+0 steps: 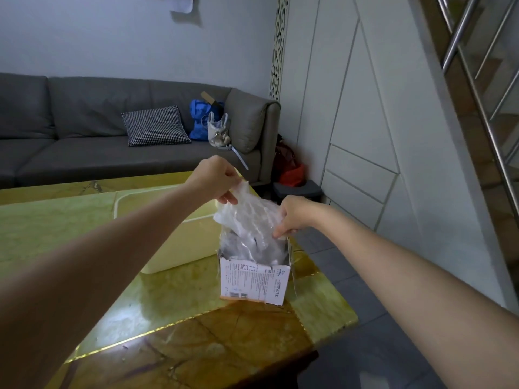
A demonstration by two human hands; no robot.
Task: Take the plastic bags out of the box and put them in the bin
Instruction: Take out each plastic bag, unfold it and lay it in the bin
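the left hand (214,178) pinches the top corner of a crinkled, see-through bag (247,214) with curled fingers. the right hand (293,216) pinches the bag's edge at 3 o'clock, at the rim of the box (252,282). the bag is half out of the torn white box. more clear plastic fills the box. the cream bin (179,248) stands at the box's 9 o'clock, on the table (168,318).

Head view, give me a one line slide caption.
Both hands lift a plastic bag from the box beside the bin.
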